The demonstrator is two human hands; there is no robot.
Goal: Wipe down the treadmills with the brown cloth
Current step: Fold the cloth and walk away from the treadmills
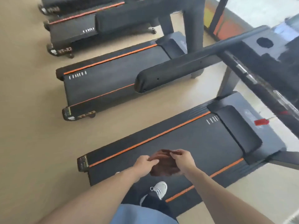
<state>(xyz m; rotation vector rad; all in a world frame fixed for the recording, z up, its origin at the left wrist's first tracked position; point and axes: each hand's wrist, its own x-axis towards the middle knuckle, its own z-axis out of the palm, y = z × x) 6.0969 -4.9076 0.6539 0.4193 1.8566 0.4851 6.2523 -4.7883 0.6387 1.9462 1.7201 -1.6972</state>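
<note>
The brown cloth [163, 165] hangs bunched in the air above the belt of the nearest treadmill [194, 139]. My left hand [145, 162] pinches its left edge. My right hand [182, 159] pinches the top right edge. That treadmill is black with orange stripes along both side rails. I stand on its rear end; one white shoe [160, 189] shows on the belt. A second treadmill [105, 78] of the same kind lies to the upper left, and more stand behind it.
A black handrail [169, 71] reaches out over the second treadmill. The console [265, 46] with a round cup hole sits at upper right. A red safety clip [261, 122] hangs near the front cover. Beige floor lies between the machines and to the left.
</note>
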